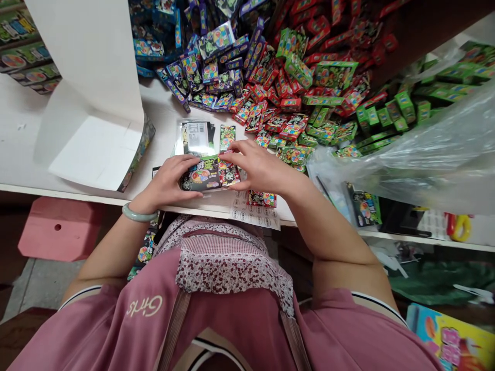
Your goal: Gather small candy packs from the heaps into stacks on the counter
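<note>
My left hand (170, 180) and my right hand (257, 167) are closed on a small row of printed boxes (211, 175) held together just above the white table (23, 129). The left fingers wrap the dark green end box. The right fingers pinch the red box at the other end. A clear sleeve with a barcoded card (197, 136) and a green box (227, 136) lie flat just behind the hands. A jade bangle (137, 213) is on my left wrist.
A big heap of small boxes, blue-purple (204, 56), red (309, 31) and green (386, 108), fills the back. A folded white carton (93, 103) stands left. A clear plastic bag (425, 149) lies right. A sticker sheet (255, 211) lies at the front edge. A pink stool (58, 226) sits below.
</note>
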`<state>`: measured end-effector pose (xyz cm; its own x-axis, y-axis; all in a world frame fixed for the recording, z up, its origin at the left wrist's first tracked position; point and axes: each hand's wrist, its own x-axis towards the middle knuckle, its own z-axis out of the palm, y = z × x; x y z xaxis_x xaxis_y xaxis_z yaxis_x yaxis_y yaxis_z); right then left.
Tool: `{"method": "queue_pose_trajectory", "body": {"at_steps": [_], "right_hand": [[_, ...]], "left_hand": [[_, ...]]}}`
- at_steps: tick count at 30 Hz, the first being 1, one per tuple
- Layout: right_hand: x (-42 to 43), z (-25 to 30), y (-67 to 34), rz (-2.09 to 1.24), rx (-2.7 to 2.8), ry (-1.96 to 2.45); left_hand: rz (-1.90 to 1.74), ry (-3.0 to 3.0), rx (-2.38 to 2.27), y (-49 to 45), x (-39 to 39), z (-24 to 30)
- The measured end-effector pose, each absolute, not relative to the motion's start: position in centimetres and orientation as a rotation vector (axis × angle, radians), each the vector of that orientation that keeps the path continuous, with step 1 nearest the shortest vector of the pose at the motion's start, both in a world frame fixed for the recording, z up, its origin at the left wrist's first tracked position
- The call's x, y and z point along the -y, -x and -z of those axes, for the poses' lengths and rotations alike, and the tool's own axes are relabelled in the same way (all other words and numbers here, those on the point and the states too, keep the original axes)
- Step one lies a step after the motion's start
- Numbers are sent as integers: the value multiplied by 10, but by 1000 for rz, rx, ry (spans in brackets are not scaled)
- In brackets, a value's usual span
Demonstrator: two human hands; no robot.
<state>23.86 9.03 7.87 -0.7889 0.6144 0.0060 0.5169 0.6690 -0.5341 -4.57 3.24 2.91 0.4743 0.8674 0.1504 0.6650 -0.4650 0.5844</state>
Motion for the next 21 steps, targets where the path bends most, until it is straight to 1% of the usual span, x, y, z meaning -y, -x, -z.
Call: {"method": "queue_pose_trajectory", "body": {"at_steps": [5, 13, 21], "right_hand": [[-92, -79, -241, -763, 2690, 897], [-88, -70, -244, -487, 2637, 954], [-84, -67, -245, -443, 2644, 927]], "left_hand": [[-616, -2294, -1239, 52, -34, -29], [-781, -2354, -1293, 47, -31, -23], [-745, -2393, -1307, 49, -29, -27]]}}
